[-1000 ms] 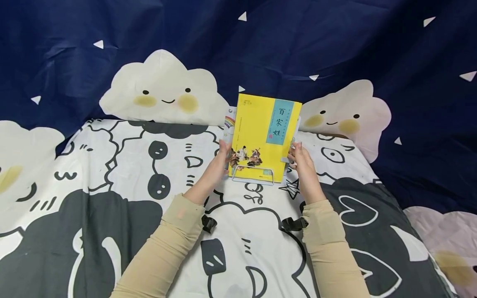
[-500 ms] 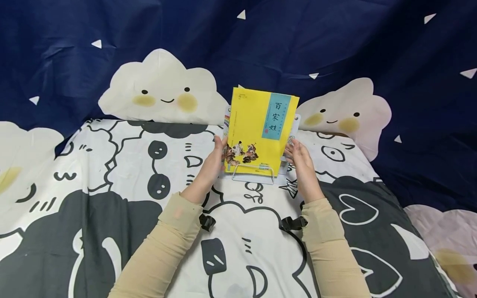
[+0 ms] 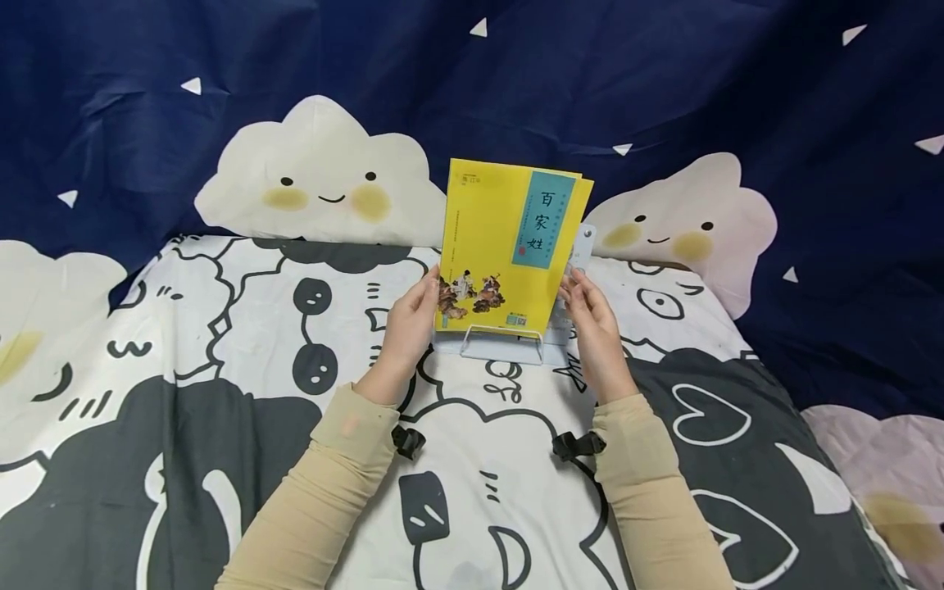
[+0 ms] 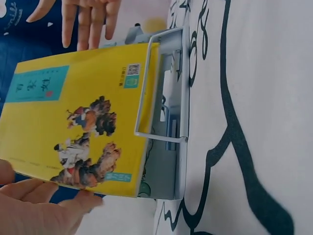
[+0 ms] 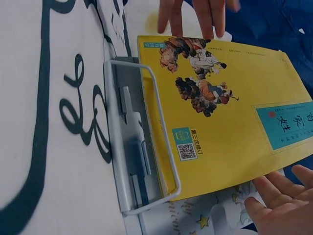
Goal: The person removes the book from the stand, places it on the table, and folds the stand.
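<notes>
Book (image 3: 483, 229) and stand (image 3: 556, 351) are sitting between your left hand (image 3: 406, 324) and your right hand (image 3: 599, 328), over the cartoon-print sheet (image 3: 472, 442). Your left hand is touching one side edge of the book with wide, fairly straight fingers, and your right hand is flanking the opposite edge the same way; what your fingertips are doing behind the book, I cannot tell. The book is leaning back, its yellow cover facing you, a teal label showing at the upper right and painted figures at the lower left. Its lower edge is lying behind the wire lip (image 4: 161, 136), with a gap showing above the stand's base. A pale panel (image 3: 583, 246) is peeking out behind the book. Tan sleeves (image 3: 317, 492) are covering your forearms, and smiling clouds (image 3: 324, 180) are showing against dark blue cloth (image 3: 553, 82).
</notes>
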The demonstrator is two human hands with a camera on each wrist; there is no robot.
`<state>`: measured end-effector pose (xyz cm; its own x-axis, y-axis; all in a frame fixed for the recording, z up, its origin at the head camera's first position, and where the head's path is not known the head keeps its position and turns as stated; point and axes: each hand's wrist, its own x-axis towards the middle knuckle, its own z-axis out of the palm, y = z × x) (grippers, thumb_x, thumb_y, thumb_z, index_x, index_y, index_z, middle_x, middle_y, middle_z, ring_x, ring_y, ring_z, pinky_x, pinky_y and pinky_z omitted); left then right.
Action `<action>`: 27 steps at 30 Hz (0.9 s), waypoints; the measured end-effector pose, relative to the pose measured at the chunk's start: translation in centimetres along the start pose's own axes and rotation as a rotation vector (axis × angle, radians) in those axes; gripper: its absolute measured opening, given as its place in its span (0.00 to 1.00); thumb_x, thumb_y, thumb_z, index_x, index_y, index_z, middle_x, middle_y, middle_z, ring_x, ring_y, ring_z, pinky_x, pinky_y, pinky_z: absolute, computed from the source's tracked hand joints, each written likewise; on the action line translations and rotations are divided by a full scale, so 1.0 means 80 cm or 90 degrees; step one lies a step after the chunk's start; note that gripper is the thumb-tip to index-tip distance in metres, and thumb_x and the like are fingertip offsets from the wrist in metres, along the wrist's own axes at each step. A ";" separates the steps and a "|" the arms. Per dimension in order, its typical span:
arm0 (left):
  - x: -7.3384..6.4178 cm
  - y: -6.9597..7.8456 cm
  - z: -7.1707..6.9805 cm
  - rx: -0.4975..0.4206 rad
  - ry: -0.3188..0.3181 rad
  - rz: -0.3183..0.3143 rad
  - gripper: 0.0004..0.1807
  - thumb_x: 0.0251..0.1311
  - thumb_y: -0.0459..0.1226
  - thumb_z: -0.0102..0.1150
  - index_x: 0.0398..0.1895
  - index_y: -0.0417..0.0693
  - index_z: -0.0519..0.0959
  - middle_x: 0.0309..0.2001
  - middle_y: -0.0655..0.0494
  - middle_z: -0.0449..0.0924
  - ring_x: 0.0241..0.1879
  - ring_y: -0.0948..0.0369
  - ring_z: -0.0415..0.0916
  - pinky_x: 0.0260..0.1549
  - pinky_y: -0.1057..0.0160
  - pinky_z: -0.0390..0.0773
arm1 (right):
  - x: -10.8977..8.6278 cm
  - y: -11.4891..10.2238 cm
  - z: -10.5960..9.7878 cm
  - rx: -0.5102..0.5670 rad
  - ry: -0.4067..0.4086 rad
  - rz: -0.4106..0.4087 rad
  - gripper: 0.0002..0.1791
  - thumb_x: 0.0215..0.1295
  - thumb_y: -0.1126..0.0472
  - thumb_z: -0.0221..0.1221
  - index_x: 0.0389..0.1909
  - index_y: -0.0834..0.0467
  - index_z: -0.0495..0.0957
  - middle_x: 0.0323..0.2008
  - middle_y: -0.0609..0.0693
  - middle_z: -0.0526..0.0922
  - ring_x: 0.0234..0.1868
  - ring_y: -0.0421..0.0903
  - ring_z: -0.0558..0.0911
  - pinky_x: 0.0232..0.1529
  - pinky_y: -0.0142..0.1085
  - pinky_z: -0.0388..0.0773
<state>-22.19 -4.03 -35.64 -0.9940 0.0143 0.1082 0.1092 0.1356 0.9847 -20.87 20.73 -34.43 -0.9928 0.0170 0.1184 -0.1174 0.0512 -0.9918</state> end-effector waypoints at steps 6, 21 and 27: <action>-0.003 0.001 0.000 0.050 0.046 0.042 0.24 0.76 0.40 0.46 0.73 0.55 0.66 0.70 0.49 0.70 0.66 0.49 0.70 0.39 0.59 0.77 | -0.006 -0.008 0.005 0.056 -0.006 -0.001 0.36 0.77 0.46 0.45 0.79 0.56 0.48 0.78 0.53 0.54 0.78 0.46 0.56 0.78 0.38 0.51; -0.004 0.004 -0.008 0.022 0.134 0.110 0.25 0.63 0.34 0.65 0.65 0.51 0.77 0.57 0.50 0.82 0.54 0.54 0.82 0.43 0.72 0.82 | -0.020 -0.030 0.020 0.120 -0.019 -0.055 0.33 0.78 0.53 0.45 0.77 0.63 0.51 0.79 0.54 0.49 0.78 0.45 0.55 0.77 0.36 0.54; -0.005 0.003 -0.018 -0.041 0.123 0.098 0.25 0.62 0.33 0.66 0.64 0.49 0.77 0.59 0.51 0.81 0.49 0.55 0.83 0.38 0.78 0.81 | -0.025 -0.035 0.022 0.129 -0.027 -0.061 0.32 0.79 0.56 0.45 0.77 0.64 0.51 0.79 0.56 0.50 0.78 0.45 0.55 0.76 0.33 0.55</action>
<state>-21.81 -5.45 -35.26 -0.9476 -0.1607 0.2760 0.2658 0.0825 0.9605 -18.62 18.78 -31.95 -0.9764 -0.0208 0.2150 -0.2095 -0.1518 -0.9660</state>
